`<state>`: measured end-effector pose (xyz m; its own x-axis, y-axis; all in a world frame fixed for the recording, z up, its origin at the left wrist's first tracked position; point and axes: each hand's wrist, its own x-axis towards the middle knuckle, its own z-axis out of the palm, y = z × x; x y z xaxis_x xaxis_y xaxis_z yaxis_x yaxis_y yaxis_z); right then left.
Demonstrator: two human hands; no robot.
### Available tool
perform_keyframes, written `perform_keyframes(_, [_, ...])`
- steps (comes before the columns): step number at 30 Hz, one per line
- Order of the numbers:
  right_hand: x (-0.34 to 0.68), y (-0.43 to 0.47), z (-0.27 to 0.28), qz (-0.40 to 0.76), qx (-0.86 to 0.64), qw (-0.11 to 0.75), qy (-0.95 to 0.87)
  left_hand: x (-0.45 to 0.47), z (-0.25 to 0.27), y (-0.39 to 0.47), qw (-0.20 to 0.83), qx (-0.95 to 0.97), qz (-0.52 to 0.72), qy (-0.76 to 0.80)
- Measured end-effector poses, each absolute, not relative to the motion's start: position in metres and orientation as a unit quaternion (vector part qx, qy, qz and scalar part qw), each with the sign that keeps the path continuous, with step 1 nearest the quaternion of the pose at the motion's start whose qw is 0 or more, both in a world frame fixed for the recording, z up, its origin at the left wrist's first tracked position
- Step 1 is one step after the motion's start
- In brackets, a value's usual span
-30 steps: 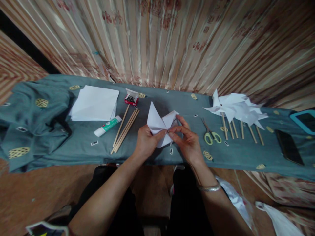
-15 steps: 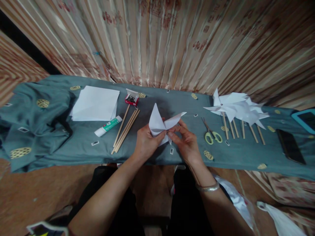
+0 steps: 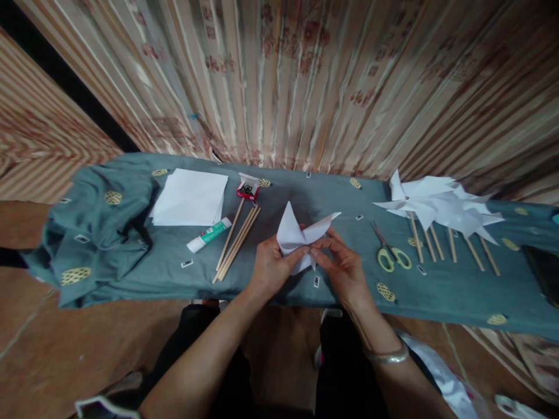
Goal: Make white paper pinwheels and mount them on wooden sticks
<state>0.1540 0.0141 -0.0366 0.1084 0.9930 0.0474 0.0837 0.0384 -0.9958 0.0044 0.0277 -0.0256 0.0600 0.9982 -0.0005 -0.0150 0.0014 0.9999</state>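
Observation:
A white paper pinwheel [image 3: 290, 228] is held over the middle of the cloth-covered table, its blades standing up in points. My left hand [image 3: 276, 262] grips it from the left, thumb pressed near the centre. From the right, my right hand [image 3: 343, 265] pinches the folded paper at the centre, thumb and fingers closed. The fingertips hide whatever lies at the pinwheel's middle. Left of my hands lie several wooden sticks [image 3: 239, 244], and behind them an opened red box [image 3: 247, 187] with small metal pieces inside.
A stack of white paper [image 3: 190, 196] and a glue stick [image 3: 209, 235] lie on the left. Green-handled scissors [image 3: 389, 251] rest right of my hands. Further right, several finished pinwheels [image 3: 445, 201] on sticks overlap, near a dark phone [image 3: 542, 270]. A curtain [image 3: 279, 87] hangs behind the table.
The whole view has shifted, so everything appears further right and slightly lower. Both hands keep their hold on the pinwheel, with the paper's shape nearly the same.

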Motion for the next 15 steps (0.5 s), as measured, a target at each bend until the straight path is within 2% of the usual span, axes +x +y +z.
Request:
perform_keyframes(5, [0.149, 0.014, -0.035, 0.424, -0.554, 0.522, -0.490, 0.003, -0.029, 0.029, 0.521, 0.504, 0.490, 0.483])
perform_keyframes(15, [0.146, 0.010, -0.024, 0.292, -0.611, 0.534, -0.506, 0.002, -0.025, 0.029, 0.524, 0.497, 0.488, 0.491])
